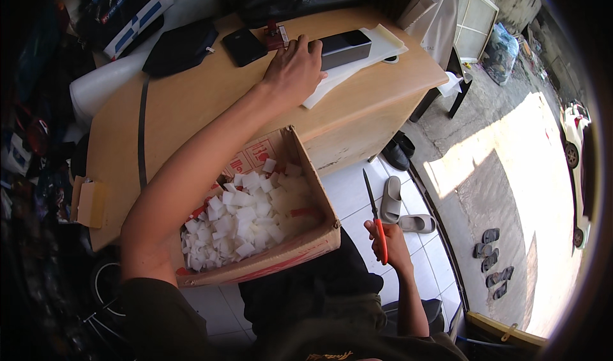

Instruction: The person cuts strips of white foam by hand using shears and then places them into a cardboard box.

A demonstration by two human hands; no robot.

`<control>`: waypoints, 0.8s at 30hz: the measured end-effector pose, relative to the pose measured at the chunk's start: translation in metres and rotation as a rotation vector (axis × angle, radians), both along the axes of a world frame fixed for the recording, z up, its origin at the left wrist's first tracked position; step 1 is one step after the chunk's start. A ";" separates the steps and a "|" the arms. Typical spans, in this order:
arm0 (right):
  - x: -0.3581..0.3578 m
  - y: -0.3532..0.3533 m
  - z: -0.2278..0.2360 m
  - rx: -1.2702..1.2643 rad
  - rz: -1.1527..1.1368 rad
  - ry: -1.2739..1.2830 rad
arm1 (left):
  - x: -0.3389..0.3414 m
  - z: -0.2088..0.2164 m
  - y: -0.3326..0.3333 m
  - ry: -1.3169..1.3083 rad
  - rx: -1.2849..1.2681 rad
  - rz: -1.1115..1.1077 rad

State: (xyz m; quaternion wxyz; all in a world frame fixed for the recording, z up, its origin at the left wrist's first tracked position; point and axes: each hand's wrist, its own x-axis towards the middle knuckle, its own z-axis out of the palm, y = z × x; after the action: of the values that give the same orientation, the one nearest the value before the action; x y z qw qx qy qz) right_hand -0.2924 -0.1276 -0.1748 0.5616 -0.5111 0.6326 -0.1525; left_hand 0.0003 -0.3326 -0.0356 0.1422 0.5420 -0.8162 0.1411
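Note:
My left hand (295, 68) reaches across the wooden desk (179, 121), its bent fingers and thumb at the left end of a long dark grey box (346, 48). Under that box lies a white sheet (389, 43), sticking out on its right and near sides. Low on the right, my right hand (394, 246) is closed round the orange handle of a pair of scissors (382, 243), narrow dark blades pointing up and away. Between my arms, a cardboard carton (322, 217) full of small white foam pieces (246, 211) stands tilted against the desk; my left forearm covers part of it.
A black phone (245, 46), a small dark red object (276, 36) and a black pouch (182, 48) lie along the desk's far side. A small yellow-brown box (89, 202) is at its left edge. Grey slippers (391, 198) rest on the white tiles.

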 end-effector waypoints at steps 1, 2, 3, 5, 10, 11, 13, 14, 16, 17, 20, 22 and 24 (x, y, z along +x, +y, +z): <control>-0.001 0.002 -0.004 -0.005 -0.007 0.014 | -0.004 -0.009 -0.014 -0.024 -0.042 0.010; -0.002 0.003 -0.007 -0.017 -0.014 0.028 | -0.008 -0.015 -0.027 -0.049 -0.090 0.020; 0.000 0.004 -0.005 0.018 -0.044 0.040 | -0.010 -0.022 -0.039 -0.030 -0.086 0.033; 0.001 0.007 -0.010 0.040 -0.032 0.035 | -0.015 -0.024 -0.054 0.008 -0.079 0.070; 0.006 0.018 -0.022 0.067 0.005 0.046 | -0.032 -0.014 -0.085 0.084 0.280 0.163; 0.006 0.021 -0.025 0.044 0.015 0.049 | -0.034 -0.010 -0.087 0.116 0.313 0.164; 0.010 0.022 -0.026 0.077 0.020 0.001 | -0.033 -0.008 -0.090 0.169 0.316 0.149; 0.013 0.024 -0.025 0.093 0.022 -0.024 | -0.029 -0.009 -0.092 0.188 0.286 0.133; 0.023 0.031 -0.031 0.091 -0.025 -0.086 | -0.025 -0.011 -0.096 0.229 0.273 0.121; 0.027 0.036 -0.039 0.102 -0.062 -0.115 | -0.026 -0.010 -0.097 0.253 0.287 0.121; 0.046 0.050 -0.058 0.040 -0.138 -0.070 | -0.018 -0.010 -0.103 0.387 0.319 0.124; 0.049 0.054 -0.069 -0.010 -0.182 -0.030 | -0.012 -0.006 -0.107 0.441 0.324 0.119; 0.050 0.055 -0.067 -0.013 -0.204 -0.025 | -0.011 -0.003 -0.109 0.461 0.283 0.135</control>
State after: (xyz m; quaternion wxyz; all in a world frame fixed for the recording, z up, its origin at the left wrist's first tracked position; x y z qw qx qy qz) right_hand -0.2420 -0.0728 -0.2415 0.5478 -0.4455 0.6733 -0.2192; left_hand -0.0104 -0.4419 -0.0386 0.2374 0.6273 -0.7359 -0.0924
